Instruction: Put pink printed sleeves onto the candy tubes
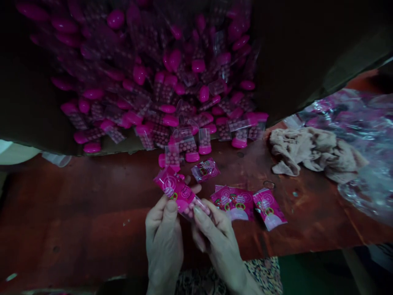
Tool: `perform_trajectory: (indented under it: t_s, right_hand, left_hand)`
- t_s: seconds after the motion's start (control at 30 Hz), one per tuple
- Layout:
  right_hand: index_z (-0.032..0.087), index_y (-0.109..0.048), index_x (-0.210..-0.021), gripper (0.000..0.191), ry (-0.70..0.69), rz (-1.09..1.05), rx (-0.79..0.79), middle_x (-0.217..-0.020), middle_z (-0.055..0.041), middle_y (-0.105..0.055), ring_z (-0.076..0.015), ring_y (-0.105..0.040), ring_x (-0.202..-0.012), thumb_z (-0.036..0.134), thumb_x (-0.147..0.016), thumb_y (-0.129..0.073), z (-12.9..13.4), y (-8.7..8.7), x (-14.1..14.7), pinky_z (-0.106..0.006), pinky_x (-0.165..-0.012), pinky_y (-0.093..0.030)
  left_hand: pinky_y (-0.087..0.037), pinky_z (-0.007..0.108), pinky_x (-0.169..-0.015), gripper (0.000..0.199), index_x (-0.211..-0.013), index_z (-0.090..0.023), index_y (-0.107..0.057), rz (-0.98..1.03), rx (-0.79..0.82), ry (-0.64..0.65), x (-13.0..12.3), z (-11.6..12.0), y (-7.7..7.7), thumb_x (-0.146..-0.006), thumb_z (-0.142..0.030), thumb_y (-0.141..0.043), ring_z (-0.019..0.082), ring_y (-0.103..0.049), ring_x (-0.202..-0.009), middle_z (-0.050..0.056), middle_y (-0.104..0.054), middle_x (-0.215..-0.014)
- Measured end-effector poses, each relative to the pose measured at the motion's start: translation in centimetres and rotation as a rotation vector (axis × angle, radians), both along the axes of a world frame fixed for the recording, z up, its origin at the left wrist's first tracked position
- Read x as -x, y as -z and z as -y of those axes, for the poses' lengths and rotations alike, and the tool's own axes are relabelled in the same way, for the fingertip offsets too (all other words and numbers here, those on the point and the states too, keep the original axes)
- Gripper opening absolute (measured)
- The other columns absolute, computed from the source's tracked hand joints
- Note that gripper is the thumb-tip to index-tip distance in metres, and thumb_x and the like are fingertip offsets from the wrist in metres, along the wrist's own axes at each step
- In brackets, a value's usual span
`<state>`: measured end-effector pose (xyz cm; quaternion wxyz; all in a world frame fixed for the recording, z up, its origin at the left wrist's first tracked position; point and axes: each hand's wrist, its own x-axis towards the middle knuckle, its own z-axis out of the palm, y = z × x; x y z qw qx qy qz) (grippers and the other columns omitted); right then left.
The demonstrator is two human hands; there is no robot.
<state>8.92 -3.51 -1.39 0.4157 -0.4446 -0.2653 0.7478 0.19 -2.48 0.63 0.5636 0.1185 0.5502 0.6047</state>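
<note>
My left hand [164,237] pinches a pink printed wrapper [168,182] between thumb and fingers. Held in my right hand [217,237] is a clear container of pink balls [192,207], its upper-left end against or inside the wrapper; which of the two I cannot tell. Just beyond my fingers lies a small pink packet [205,170]. To the right of my hands are overlapping pink wrappers [235,201] and a separate pink wrapper [270,208], flat on the reddish table [92,213].
A large dark box [294,69] opens toward me, with many pink-capped containers [159,94] spilling to its front edge. A crumpled beige cloth [313,151] and clear plastic bags [365,164] lie at the right. A whitish container [18,153] is at the far left.
</note>
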Motion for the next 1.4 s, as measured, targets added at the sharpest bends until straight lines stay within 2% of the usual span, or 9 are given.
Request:
perform_trajectory:
  t_s: [0.3,0.53,0.73,0.87,1.0,1.1,1.2,1.3,1.4]
  right_hand:
    - [0.019,-0.045,-0.066,0.031,0.151,0.364,-0.116,-0.049,0.008,-0.035,-0.0058,-0.032,-0.039,0.042,-0.086,-0.052,0.7,-0.8,0.5,-0.019,-0.038,-0.024]
    - [0.018,-0.05,-0.068,0.029,0.089,0.319,-0.16,-0.049,0.0074,-0.037,-0.0064,-0.034,-0.04,0.04,-0.087,-0.051,0.4,-0.6,0.4,-0.02,-0.039,-0.025]
    - [0.018,-0.06,-0.075,0.024,0.311,0.429,-0.149,-0.062,0.0017,-0.052,-0.0099,-0.048,-0.054,0.039,-0.085,-0.055,1.6,-0.2,1.3,-0.02,-0.051,-0.04]
    - [0.018,-0.059,-0.07,0.026,0.315,0.366,-0.12,-0.058,0.0025,-0.05,-0.0096,-0.045,-0.052,0.04,-0.084,-0.057,1.7,-0.1,1.4,-0.02,-0.048,-0.038]
    - [0.019,-0.054,-0.066,0.032,0.221,0.023,0.047,-0.051,0.0059,-0.042,-0.006,-0.031,-0.039,0.049,-0.078,-0.061,0.8,0.1,1.1,-0.019,-0.036,-0.026]
    - [0.019,-0.052,-0.066,0.034,0.112,-0.181,0.188,-0.043,0.0099,-0.033,-0.0038,-0.021,-0.034,0.05,-0.078,-0.06,0.0,0.0,0.6,-0.018,-0.034,-0.019]
    - [0.017,-0.053,-0.068,0.031,-0.04,-0.266,0.215,-0.036,0.0109,-0.034,-0.0024,-0.016,-0.031,0.043,-0.085,-0.054,-0.4,0.1,-0.1,-0.017,-0.033,-0.014]
    - [0.016,-0.057,-0.074,0.026,-0.182,-0.231,0.162,-0.038,0.0071,-0.048,-0.0016,-0.022,-0.03,0.038,-0.087,-0.053,-0.6,0.4,-1.1,-0.015,-0.033,-0.013]
    - [0.014,-0.061,-0.071,0.026,-0.301,-0.145,0.089,-0.052,0.0004,-0.06,-0.0033,-0.042,-0.039,0.039,-0.078,-0.064,-0.9,0.4,-2.0,-0.014,-0.037,-0.028]
  left_hand:
    - [-0.055,0.028,-0.06,0.035,-0.08,-0.018,-0.072,0.187,0.095,-0.054,-1.8,0.5,0.1,-0.082,-0.047,-0.052,0.018,-0.067,-0.066,0.01,-0.074,-0.086]
    - [-0.055,0.027,-0.059,0.022,-0.084,-0.018,-0.071,0.176,0.003,0.002,-0.8,0.5,0.3,-0.074,-0.036,-0.066,0.019,-0.068,-0.066,0.011,-0.074,-0.084]
    - [-0.053,0.023,-0.056,0.02,-0.084,-0.019,-0.071,0.288,0.061,0.001,-2.2,0.7,0.2,-0.078,-0.035,-0.062,0.015,-0.067,-0.059,0.008,-0.075,-0.078]
    - [-0.048,0.018,-0.044,0.021,-0.083,-0.018,-0.071,0.267,0.048,-0.012,-2.4,0.9,0.4,-0.078,-0.036,-0.062,0.013,-0.064,-0.054,0.008,-0.074,-0.076]
    - [-0.039,0.014,-0.034,0.022,-0.091,-0.018,-0.07,0.162,0.011,0.036,-1.7,0.9,0.7,-0.073,-0.03,-0.069,0.011,-0.063,-0.052,0.008,-0.074,-0.084]
    - [-0.052,0.018,-0.055,0.029,-0.101,-0.021,-0.067,0.082,-0.084,-0.017,-0.6,0.4,0.8,-0.073,-0.03,-0.068,0.016,-0.068,-0.074,0.008,-0.073,-0.095]
    - [-0.053,0.023,-0.077,0.03,-0.109,-0.022,-0.064,-0.103,-0.21,-0.15,1.1,-0.2,0.7,-0.08,-0.027,-0.061,0.018,-0.064,-0.097,0.008,-0.07,-0.105]
    - [-0.053,0.026,-0.081,0.028,-0.099,-0.021,-0.067,-0.271,-0.268,-0.128,2.8,-0.7,0.5,-0.073,-0.013,-0.067,0.019,-0.065,-0.096,0.007,-0.07,-0.102]
    - [-0.054,0.026,-0.077,0.023,-0.085,-0.018,-0.069,-0.396,-0.353,-0.101,3.9,-0.6,0.4,-0.066,-0.006,-0.07,0.019,-0.066,-0.091,0.007,-0.07,-0.098]
